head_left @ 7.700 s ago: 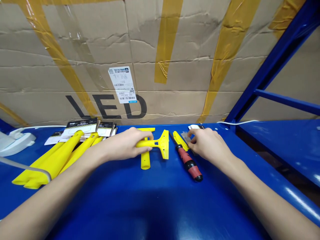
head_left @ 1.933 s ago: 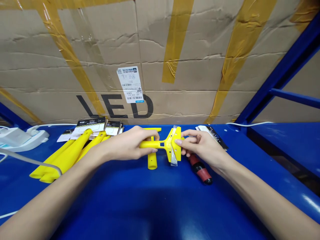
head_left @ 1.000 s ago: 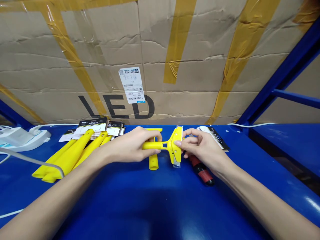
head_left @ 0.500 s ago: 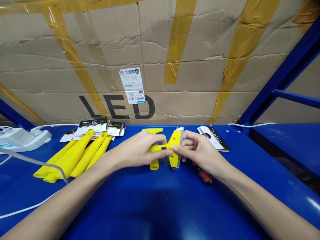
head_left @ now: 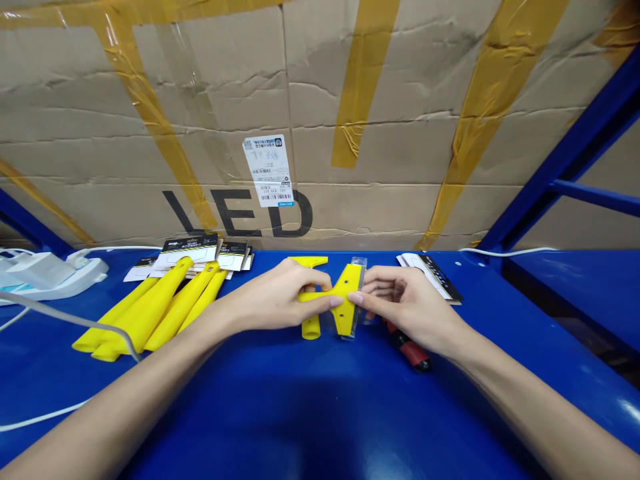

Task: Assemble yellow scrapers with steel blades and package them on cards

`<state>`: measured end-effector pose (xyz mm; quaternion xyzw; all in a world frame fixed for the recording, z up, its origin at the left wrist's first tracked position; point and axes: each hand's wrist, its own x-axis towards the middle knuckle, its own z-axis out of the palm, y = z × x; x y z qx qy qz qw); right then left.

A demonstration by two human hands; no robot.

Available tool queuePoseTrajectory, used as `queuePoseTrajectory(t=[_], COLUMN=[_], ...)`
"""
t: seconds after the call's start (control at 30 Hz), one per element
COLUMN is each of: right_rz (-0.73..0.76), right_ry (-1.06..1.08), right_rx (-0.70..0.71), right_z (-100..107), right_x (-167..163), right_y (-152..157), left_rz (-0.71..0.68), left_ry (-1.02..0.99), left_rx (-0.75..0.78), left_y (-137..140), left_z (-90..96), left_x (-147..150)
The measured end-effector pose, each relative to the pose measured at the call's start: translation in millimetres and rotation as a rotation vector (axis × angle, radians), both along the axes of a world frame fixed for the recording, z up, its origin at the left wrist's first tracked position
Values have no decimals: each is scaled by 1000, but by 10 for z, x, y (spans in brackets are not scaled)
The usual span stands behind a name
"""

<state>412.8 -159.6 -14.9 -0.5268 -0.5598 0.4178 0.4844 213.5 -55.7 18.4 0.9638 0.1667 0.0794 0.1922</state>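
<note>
A yellow scraper head (head_left: 346,313) with a flat, winged front is held between my two hands, just above the blue shelf. Along its right edge runs a strip with clear plastic over it. My left hand (head_left: 280,295) pinches the neck of the scraper head between thumb and fingers. Thumb and fingers of my right hand (head_left: 407,300) grip its wide end near the plastic-covered edge. Beneath my left hand lies another yellow T-shaped part (head_left: 311,328), its middle covered by the fingers. A tool with a red and black handle (head_left: 414,352) lies below my right hand, its far end hidden.
Several yellow tapered handles (head_left: 137,317) lie at left, with printed cards (head_left: 187,255) behind them. More cards (head_left: 436,279) rest at right. A white power strip (head_left: 75,280) and cables are far left. A large taped cardboard box (head_left: 320,100) stands behind the blue shelf (head_left: 320,413).
The view has shifted slightly, so everything sits a little further right. My right thumb has moved a bit toward the plastic-covered edge of the scraper head. Both hands keep their grip.
</note>
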Motion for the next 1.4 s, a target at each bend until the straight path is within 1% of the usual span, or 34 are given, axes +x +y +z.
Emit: queuePoseTrajectory(t=[0.1,0.17,0.23,0.3,0.37,0.43,0.5,0.57,0.7,0.8,1.03,1.17,1.4], right_rz=[-35,-104,-196,-241,-221,-183,-161,-157,-167,-144,-110,-103,-62], right_ry=[-10,-34,-139,-382,-688,-942,-1097,-1179,-1267,-1311,-1384,-1342,-1324], right_rx=[6,26,61,104,143,158,150,124,46,23,47,62,131], right_z=[-24,-24,-13,-1,1,-13,-40,-67,-80,-64,-61,-68,-89], right_x=[-1,36,99,165,208,215,192,154,96,77,33,30,59], right_y=[0,8,31,75,134,189,225,236,222,214,167,105,39], left_rz=[17,65,129,162,178,193,203,204,195,190,149,130,98], left_ry=[-16,-12,19,82,148,189,211,226,239,237,223,262,263], left_rx=[-4,10,11,-21,-53,-71,-98,-127,-174,-200,-217,-253,-254], left_y=[13,53,116,187,243,277,295,309,334,330,260,191,117], left_z=[-3,37,109,188,249,274,268,246,214,217,214,180,130], left_x=[2,-18,-59,-113,-165,-199,-213,-213,-206,-201,-159,-105,-23])
